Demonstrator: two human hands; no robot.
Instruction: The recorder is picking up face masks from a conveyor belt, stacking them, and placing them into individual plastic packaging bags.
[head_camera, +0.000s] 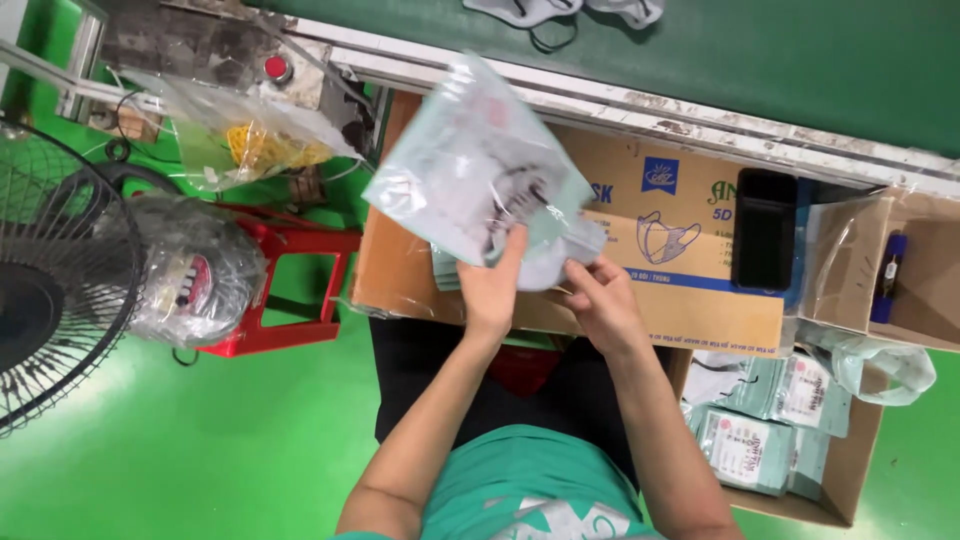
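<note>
My left hand (492, 283) pinches the lower edge of a glossy clear pouch (470, 170), which slants up and away to the left. My right hand (600, 298), just beside it, pinches a soft grey mask (562, 255) half inside the pouch mouth, above the cardboard box (690, 310).

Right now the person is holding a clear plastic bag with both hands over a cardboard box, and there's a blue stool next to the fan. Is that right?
Almost. The stool is red, not blue, as the head view shows. The rest holds: the left hand and right hand hold a clear plastic bag over the cardboard box, and the stool stands beside the fan.
</note>
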